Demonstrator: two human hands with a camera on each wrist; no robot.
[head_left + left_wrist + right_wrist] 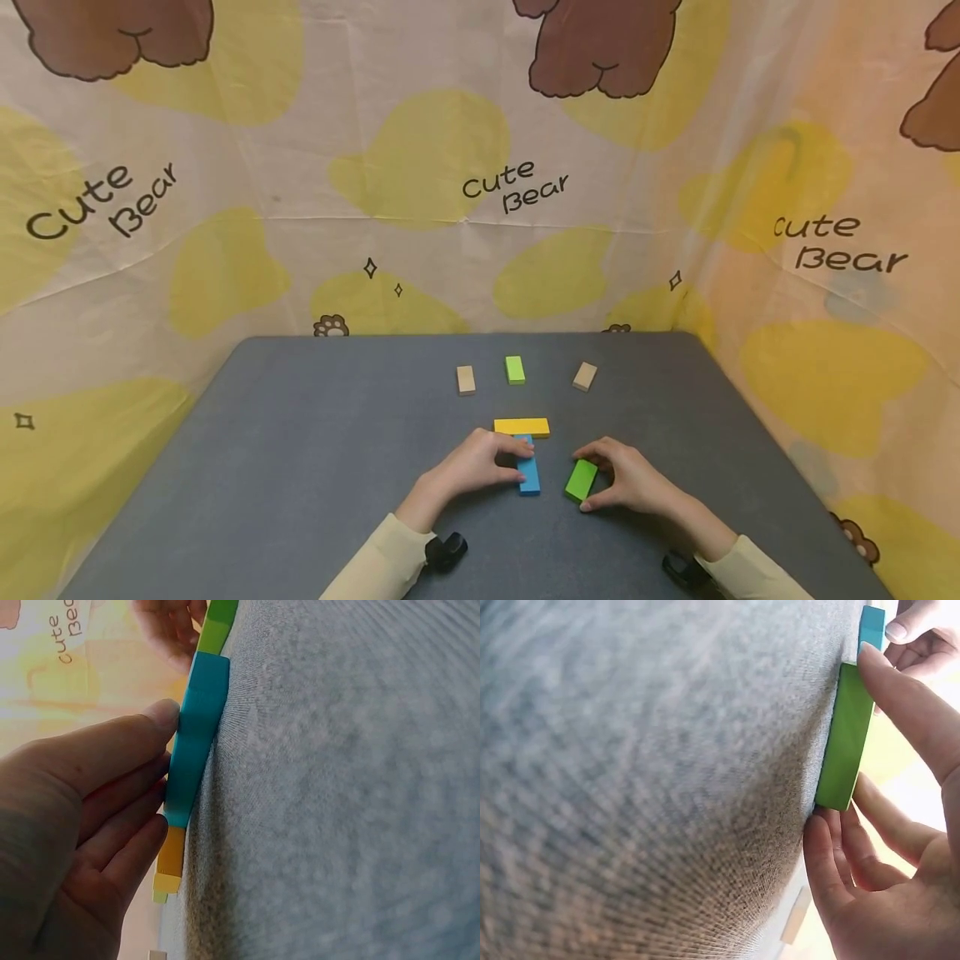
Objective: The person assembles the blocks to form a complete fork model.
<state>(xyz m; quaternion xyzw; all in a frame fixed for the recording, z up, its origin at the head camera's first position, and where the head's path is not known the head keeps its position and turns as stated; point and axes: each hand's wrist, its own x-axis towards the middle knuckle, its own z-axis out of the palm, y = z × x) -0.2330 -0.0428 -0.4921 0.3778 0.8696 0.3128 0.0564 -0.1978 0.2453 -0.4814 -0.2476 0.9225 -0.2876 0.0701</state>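
A blue block [529, 477] lies lengthwise on the table, its far end against a yellow block [521, 427] set crosswise. My left hand [474, 463] rests its thumb and fingertips on the blue block's upper face, as the left wrist view also shows; they are not wrapped round it. To the right, my right hand [632, 478] holds a green block [581, 481] between the thumb at its near end and the fingers at its far end. In the right wrist view this green block [847, 739] lies flat, at or very near the table surface.
Farther back lie a tan block [466, 380], a light green block [515, 370] and a second, slanted tan block [585, 376]. The grey table [300, 433] ends at a patterned cloth [420, 167] hanging behind it and along the sides.
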